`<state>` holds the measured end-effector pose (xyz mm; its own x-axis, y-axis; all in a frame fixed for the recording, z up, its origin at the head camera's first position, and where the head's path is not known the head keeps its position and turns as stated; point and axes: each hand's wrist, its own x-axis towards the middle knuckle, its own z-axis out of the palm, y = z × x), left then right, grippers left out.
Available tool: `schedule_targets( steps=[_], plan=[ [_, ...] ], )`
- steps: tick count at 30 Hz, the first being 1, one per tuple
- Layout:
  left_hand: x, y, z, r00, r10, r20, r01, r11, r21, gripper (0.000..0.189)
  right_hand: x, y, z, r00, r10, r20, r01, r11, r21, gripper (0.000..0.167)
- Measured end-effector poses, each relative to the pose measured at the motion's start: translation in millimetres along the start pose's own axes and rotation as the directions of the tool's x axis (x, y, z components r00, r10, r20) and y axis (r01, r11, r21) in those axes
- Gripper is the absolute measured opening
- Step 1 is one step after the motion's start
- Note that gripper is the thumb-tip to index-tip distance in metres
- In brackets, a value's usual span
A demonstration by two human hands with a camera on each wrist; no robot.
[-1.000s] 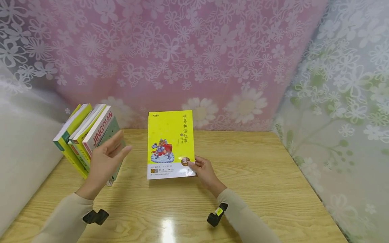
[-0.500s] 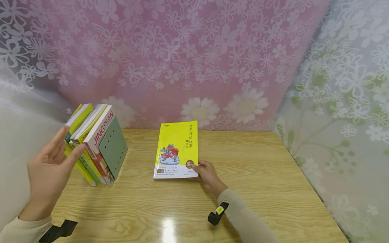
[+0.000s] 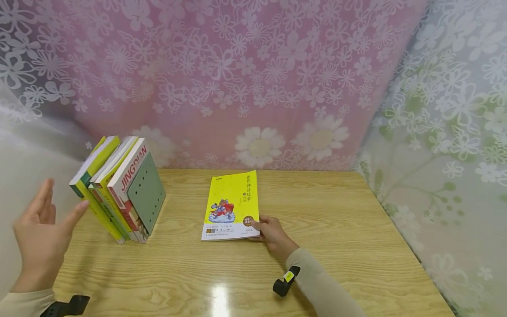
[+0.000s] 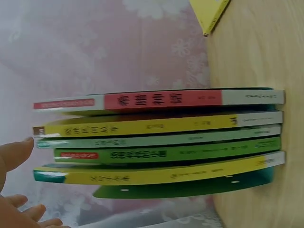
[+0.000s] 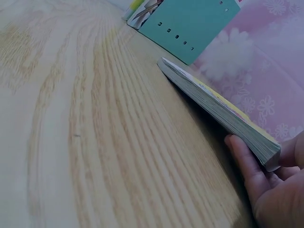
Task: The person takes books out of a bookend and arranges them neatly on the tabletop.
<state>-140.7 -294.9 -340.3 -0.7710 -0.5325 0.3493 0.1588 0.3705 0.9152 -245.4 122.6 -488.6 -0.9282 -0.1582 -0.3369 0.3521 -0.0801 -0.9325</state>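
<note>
My right hand (image 3: 275,235) pinches the lower right corner of a yellow paperback book (image 3: 231,198), thumb on the cover and fingers beneath. In the right wrist view the book (image 5: 223,111) is tilted close over the wooden table, its page edges showing. My left hand (image 3: 41,240) is raised at the far left with fingers spread, holding nothing. Beside it stands a row of books (image 3: 112,189), spines toward me, with a green perforated bookend (image 3: 147,193) on the right side. The left wrist view shows the spines of several books, one with a red panel (image 4: 161,98).
The wooden table (image 3: 325,220) runs back to a pink floral curtain (image 3: 253,88). Pale floral cloth (image 3: 447,154) hangs along the right side, and a white surface (image 3: 31,145) rises at the left. A second green bookend plate (image 4: 156,191) shows at the row's other end.
My left hand has moved left and away from the row of books. The yellow book has lowered and tipped flatter, shifting slightly right, still in my right hand.
</note>
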Motion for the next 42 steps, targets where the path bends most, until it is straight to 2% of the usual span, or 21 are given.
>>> schedule_targets(
  steps=[4, 8, 11, 14, 17, 21, 27, 32, 37, 40, 42],
  plan=[
    [0.9, -17.1, 1.4, 0.998, -0.058, 0.019, 0.057, 0.998, 0.012, 0.077, -0.6, 2, -2, 1.000, -0.001, 0.006, 0.001, 1.000, -0.011, 0.040],
    [1.3, -31.9, 2.7, 0.991, -0.129, 0.042, 0.131, 0.990, -0.055, 0.078, -0.8, 2, -3, 1.000, 0.009, 0.006, -0.009, 1.000, -0.021, 0.041],
    [0.2, -40.5, 3.4, 0.980, -0.181, 0.083, 0.192, 0.970, -0.151, 0.080, -0.7, 1, -3, 1.000, 0.015, 0.006, -0.014, 0.999, -0.052, 0.041],
    [-0.8, -46.5, 4.8, 0.971, -0.217, 0.102, 0.231, 0.963, -0.142, 0.079, 0.5, 0, -3, 1.000, 0.008, 0.015, -0.006, 0.993, -0.115, 0.040],
    [-2.6, -51.3, 7.0, 0.967, -0.231, 0.109, 0.245, 0.959, -0.144, 0.078, 1.4, -2, -4, 1.000, -0.006, 0.029, 0.011, 0.983, -0.181, 0.038],
    [-6.2, -57.7, 10.4, 0.958, -0.265, 0.110, 0.276, 0.956, -0.098, 0.077, 0.0, -5, -4, 0.999, -0.028, 0.026, 0.034, 0.961, -0.275, 0.035],
    [-9.9, -64.3, 12.4, 0.955, -0.266, 0.133, 0.261, 0.964, 0.058, 0.072, -0.9, -7, -4, 0.999, -0.048, -0.008, 0.042, 0.923, -0.382, 0.031],
    [-10.4, -68.8, 14.2, 0.948, -0.291, 0.127, 0.290, 0.957, 0.028, 0.068, 1.6, -6, -5, 0.999, -0.047, -0.021, 0.034, 0.904, -0.426, 0.029],
    [-8.3, -71.5, 17.3, 0.952, -0.296, 0.083, 0.302, 0.951, -0.069, 0.062, 1.6, -8, -5, 0.998, -0.055, -0.038, 0.031, 0.889, -0.457, 0.027],
    [-8.4, -73.0, 18.7, 0.948, -0.311, 0.072, 0.319, 0.935, -0.155, 0.061, 0.2, -10, -4, 0.997, -0.052, -0.050, 0.022, 0.879, -0.477, 0.025],
    [-8.8, -73.8, 19.2, 0.944, -0.323, 0.071, 0.330, 0.931, -0.154, 0.060, -1.0, -11, -4, 0.997, -0.052, -0.055, 0.018, 0.868, -0.496, 0.023]
  ],
)
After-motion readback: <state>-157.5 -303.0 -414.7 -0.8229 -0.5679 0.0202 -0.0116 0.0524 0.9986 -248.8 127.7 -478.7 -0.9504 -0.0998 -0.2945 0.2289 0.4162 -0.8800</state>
